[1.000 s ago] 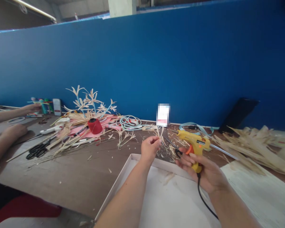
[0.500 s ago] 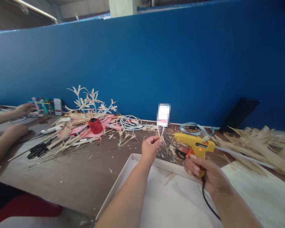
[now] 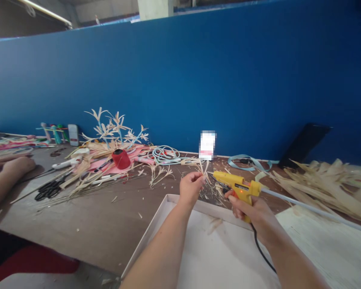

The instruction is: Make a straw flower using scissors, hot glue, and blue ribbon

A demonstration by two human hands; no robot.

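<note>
My left hand (image 3: pixel 191 186) pinches thin pale husk strips (image 3: pixel 205 168) that fan upward from the fingertips. Wrapped around the handle of a yellow glue gun (image 3: pixel 236 184), my right hand (image 3: pixel 248 208) has its fingers at the trigger. The gun's nozzle points left, close to the strips; whether it touches them I cannot tell. A small light glows on its side, and a long white glue stick (image 3: pixel 307 206) extends from its back. Behind the gun, scissors (image 3: pixel 221 186) are partly hidden. Below both hands lies a shallow white box lid (image 3: pixel 228 249).
Husk flowers (image 3: pixel 108 128) stand by the blue partition (image 3: pixel 180 80), with a red thread spool (image 3: pixel 120 159) before them. Black scissors (image 3: pixel 49 188) lie left. Dried husks (image 3: pixel 333 184) are piled right. Another person's hand (image 3: pixel 19 166) rests far left. A black cord (image 3: pixel 260 249) hangs from the gun.
My right hand has brought the glue gun left, nearer the strips. My left hand has stayed in place. The other person's far hand has drawn back from the upright coloured items.
</note>
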